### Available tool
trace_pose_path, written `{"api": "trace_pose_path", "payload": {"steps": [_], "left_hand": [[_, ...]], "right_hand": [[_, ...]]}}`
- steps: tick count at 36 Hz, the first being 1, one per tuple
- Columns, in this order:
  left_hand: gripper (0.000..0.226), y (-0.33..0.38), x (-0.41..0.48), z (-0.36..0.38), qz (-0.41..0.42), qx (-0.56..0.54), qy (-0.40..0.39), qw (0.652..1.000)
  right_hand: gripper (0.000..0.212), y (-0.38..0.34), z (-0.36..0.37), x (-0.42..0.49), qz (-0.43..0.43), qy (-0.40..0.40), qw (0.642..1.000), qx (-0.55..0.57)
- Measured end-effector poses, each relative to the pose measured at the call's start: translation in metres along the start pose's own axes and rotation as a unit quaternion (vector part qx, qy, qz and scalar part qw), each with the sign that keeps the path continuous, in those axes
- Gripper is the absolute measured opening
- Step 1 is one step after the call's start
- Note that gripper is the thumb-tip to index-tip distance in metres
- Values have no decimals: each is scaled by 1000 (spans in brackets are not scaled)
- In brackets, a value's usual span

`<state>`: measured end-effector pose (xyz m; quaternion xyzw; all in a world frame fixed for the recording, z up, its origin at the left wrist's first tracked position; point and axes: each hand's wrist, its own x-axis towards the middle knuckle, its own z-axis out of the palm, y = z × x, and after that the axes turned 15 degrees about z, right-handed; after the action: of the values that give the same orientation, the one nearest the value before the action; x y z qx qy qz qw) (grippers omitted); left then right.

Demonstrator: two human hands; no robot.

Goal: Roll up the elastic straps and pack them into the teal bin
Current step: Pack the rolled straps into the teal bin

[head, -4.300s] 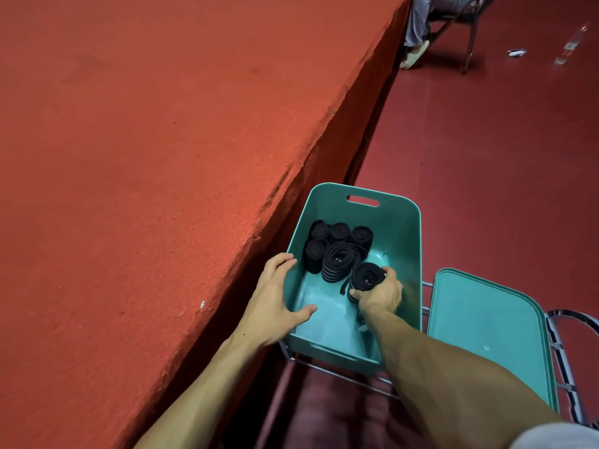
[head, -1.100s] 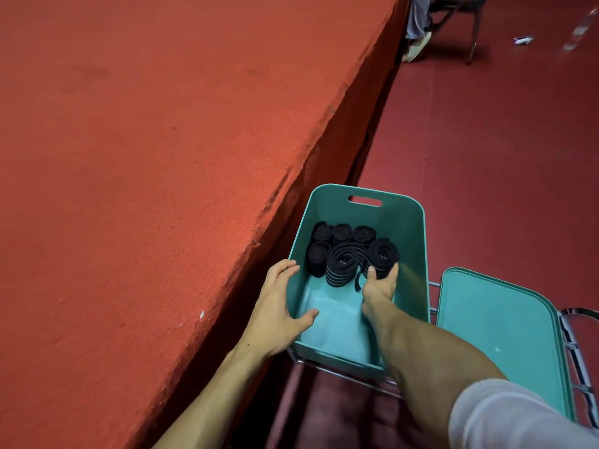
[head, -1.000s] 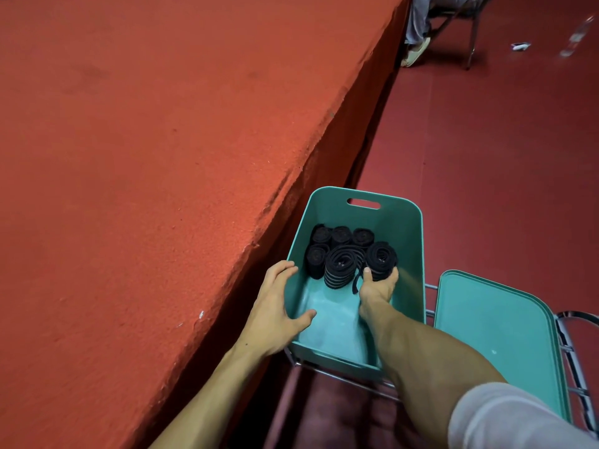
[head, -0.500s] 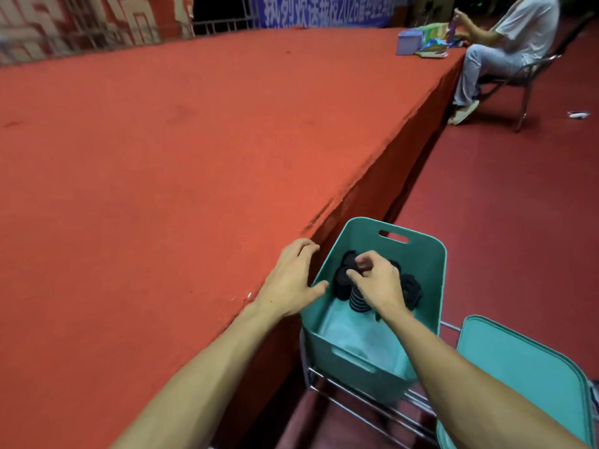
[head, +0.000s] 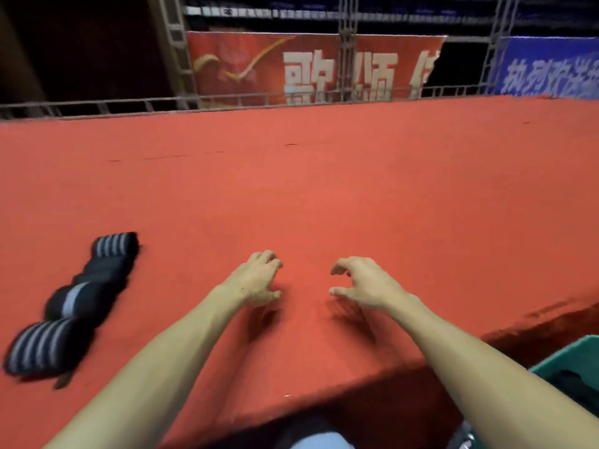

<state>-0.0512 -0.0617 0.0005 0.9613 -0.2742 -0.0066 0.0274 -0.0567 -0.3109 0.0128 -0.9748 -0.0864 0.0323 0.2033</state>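
Now the left hand [head: 256,280] and right hand [head: 363,283] hang empty, fingers loose, over the stage [head: 324,189], the straps [head: 74,299] lie far left and the bin [head: 570,358] low right, so the person should reach left and grip one snugly.

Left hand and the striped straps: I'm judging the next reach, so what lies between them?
Only bare red carpet lies between the left hand and the straps, as the head view shows.
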Motion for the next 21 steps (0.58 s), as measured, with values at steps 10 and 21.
{"api": "trace_pose_path", "payload": {"steps": [10,21], "left_hand": [[67,-149,-137,-23,-176,35,-10,984],[35,-207,-222,-45,-176,-19,-32,984]], "right_hand": [[44,-175,69,85,-170,-81,982,-21],[37,-241,133,97,-237,-127,962,42]]}}
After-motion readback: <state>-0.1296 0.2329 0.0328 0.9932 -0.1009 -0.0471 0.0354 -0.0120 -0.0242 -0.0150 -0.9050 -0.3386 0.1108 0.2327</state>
